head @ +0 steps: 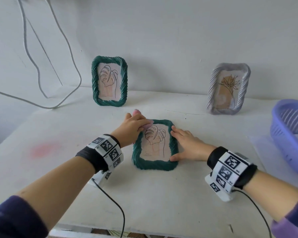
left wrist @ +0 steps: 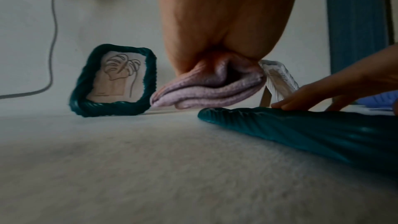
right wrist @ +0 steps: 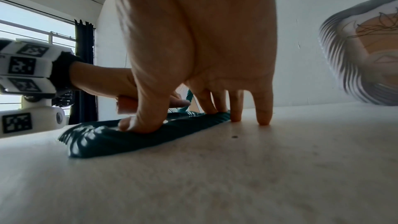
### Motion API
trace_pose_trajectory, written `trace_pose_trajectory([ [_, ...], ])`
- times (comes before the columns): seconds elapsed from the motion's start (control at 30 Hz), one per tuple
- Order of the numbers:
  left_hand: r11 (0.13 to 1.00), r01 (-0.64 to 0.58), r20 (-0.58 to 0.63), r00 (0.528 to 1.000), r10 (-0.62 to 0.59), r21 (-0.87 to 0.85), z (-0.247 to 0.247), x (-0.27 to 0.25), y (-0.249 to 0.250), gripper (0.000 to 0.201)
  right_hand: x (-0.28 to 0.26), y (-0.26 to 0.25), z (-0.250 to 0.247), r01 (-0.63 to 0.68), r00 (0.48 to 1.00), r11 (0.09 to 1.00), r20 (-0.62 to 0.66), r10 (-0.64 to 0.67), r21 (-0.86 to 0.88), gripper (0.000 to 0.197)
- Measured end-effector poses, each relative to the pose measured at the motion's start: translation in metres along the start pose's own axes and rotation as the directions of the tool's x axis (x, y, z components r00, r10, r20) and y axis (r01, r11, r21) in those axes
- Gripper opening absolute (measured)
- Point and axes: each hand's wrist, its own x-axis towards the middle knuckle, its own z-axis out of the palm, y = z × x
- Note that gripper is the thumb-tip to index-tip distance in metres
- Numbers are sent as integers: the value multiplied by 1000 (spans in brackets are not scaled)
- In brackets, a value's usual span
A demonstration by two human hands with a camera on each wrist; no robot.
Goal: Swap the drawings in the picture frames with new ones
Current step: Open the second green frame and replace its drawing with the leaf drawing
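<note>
A dark green picture frame lies flat, face up, in the middle of the table and holds a leaf line drawing. My left hand grips a folded pink cloth and presses it on the frame's upper left corner. My right hand rests with straight fingers on the frame's right border, thumb near the lower right corner. A second green frame with the same leaf drawing stands against the wall. Further right stands a grey-white frame with a flower drawing.
A lilac plastic basket sits at the table's right edge on some papers. White cables hang down the wall at the back left. A faint pink stain marks the white table on the left.
</note>
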Motion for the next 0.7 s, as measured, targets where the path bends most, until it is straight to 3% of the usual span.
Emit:
trace_pose_trajectory([
  [0.17,992,51,99,993,-62,117,14,23,16,39,2,-1,0,-6,1000,1000,15,6,-22,103],
  [0.3,978,49,104,992,-72,201,20,30,29,36,2,0,0,-13,1000,999,19,14,-32,103],
  [0.5,969,-111,213,975,63,222,11,20,25,36,4,1,2,-6,1000,999,29,7,-42,103],
  [0.7,959,-63,174,985,15,275,13,24,22,35,5,2,2,-4,999,999,34,5,-34,102],
])
